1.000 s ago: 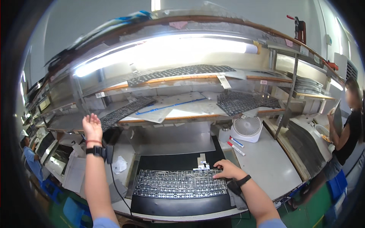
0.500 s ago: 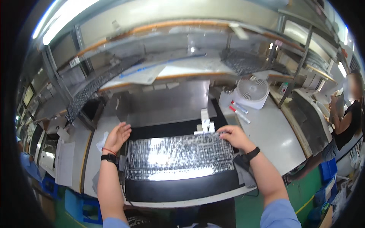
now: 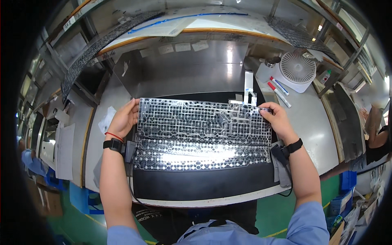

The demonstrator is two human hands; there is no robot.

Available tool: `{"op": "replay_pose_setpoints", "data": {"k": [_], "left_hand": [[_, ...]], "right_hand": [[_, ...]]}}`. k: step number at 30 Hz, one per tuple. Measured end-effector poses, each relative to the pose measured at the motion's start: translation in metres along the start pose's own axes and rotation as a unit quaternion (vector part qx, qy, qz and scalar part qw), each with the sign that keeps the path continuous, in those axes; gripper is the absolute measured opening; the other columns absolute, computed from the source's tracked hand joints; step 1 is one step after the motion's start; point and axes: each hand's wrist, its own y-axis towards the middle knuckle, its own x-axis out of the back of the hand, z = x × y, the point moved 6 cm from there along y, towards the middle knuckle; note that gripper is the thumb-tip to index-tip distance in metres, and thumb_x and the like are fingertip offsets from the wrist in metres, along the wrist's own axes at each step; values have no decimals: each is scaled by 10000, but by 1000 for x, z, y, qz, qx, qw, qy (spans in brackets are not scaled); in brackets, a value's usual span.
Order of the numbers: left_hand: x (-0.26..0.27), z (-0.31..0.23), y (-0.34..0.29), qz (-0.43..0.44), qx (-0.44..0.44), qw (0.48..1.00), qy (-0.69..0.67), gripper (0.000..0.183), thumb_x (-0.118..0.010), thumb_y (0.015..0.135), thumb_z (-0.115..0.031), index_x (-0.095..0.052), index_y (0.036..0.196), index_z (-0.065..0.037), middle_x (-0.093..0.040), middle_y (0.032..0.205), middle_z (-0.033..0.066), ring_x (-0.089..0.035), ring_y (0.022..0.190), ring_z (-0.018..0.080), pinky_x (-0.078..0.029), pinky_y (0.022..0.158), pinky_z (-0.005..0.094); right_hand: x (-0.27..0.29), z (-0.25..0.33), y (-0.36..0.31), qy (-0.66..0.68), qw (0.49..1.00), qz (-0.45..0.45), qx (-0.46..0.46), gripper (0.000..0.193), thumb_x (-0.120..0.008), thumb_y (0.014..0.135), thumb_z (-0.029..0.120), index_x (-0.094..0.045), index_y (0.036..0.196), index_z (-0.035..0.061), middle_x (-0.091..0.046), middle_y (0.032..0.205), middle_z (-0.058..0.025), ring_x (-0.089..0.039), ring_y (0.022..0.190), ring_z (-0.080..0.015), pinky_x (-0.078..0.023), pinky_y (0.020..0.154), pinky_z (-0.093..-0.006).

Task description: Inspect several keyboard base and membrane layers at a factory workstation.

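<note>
A clear keyboard membrane sheet (image 3: 196, 122), covered with silvery traces and dark round spots, spans the dark mat (image 3: 200, 183) in front of me. My left hand (image 3: 127, 117) pinches its far left corner. At the far right corner, my right hand (image 3: 277, 118) holds the edge between thumb and fingers. The upper part looks raised and tilted. A crease or edge runs across below it, and bright glare covers the lower strip; whether that strip is a separate layer I cannot tell. A white flat tail (image 3: 249, 87) sticks out from the far edge near my right hand.
A metal panel (image 3: 183, 69) stands behind the mat. To its right are a white fan (image 3: 298, 69), a red-capped marker (image 3: 279, 94) and a blue-capped marker (image 3: 279, 85). Shelving (image 3: 228, 30) crosses the back. Another person (image 3: 373, 126) is at the far right.
My left hand has gone from open beside the sheet to gripping its far left corner. The right hand keeps hold of its corner. My view has tipped downward.
</note>
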Motion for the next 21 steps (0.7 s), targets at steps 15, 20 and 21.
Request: {"op": "replay_pose_setpoints", "data": {"k": [15,20,21], "left_hand": [[3,3,-3,-36,-10,990,139,287,-536,1035,-314,-644,1145,-73,-610,803,-60,-511,657,19,-403,580,183],[6,-1,-2,-51,-35,984,169,229,-573,1019,-276,-652,1065,-66,-575,750,-62,-514,633,30,-424,585,189],[6,-1,-2,-45,-32,984,167,220,-572,1021,-267,-649,1060,-65,-593,768,-58,-532,651,32,-439,601,190]], "right_hand": [[1,5,-3,26,1000,-6,1,193,-670,928,69,-681,1112,12,-661,973,8,-579,879,-64,-466,792,-225],[2,6,-5,26,1000,-12,0,200,-680,926,91,-682,1111,12,-662,978,5,-579,881,-64,-465,795,-225],[3,6,-5,29,999,-13,1,201,-682,925,92,-683,1108,12,-662,977,5,-578,880,-64,-464,798,-225]]}}
